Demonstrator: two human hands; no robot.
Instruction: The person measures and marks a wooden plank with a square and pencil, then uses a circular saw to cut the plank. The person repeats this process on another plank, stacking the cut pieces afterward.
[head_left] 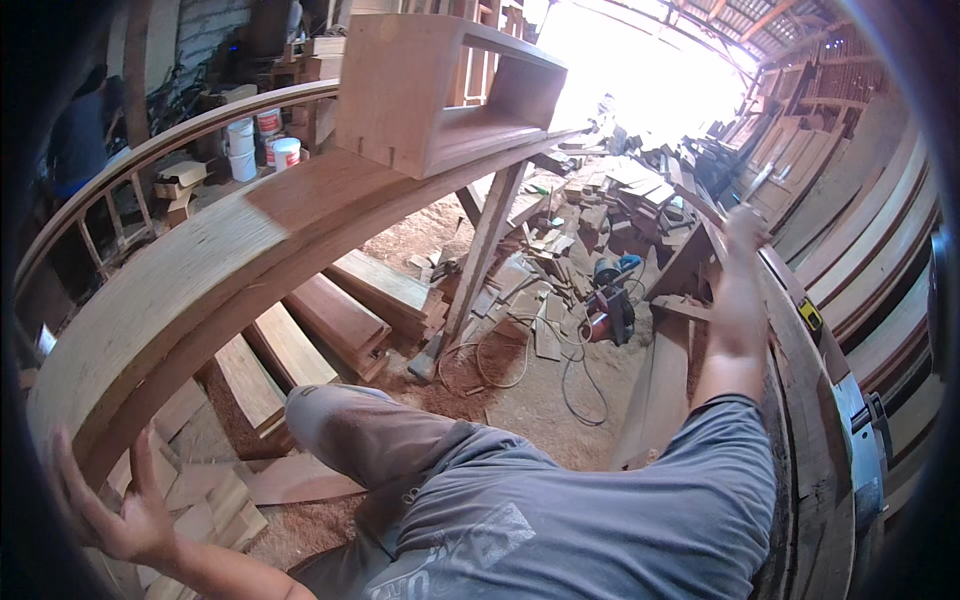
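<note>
A long, thick wooden beam (170, 240) runs from the lower left toward the upper middle, looking curved in this wide view. My left hand (125, 510) grips its near end, fingers on one side and thumb on the other. On the beam's far part sits an open box-shaped wooden frame (395, 95). My right arm stretches out to the right, and my right hand (745, 235) is near the far part of a long wooden bench (815, 430). That hand is blurred, so its fingers and anything in them cannot be made out.
A blue power tool (615, 268) lies among wood offcuts (590, 220) and cables on the sawdust floor. Stacked planks (330, 320) lie beneath the beam. A yellow tape measure (810, 314) and a metal clamp (868, 412) are at right. White buckets (241, 150) stand behind; a person (80, 140) is far left.
</note>
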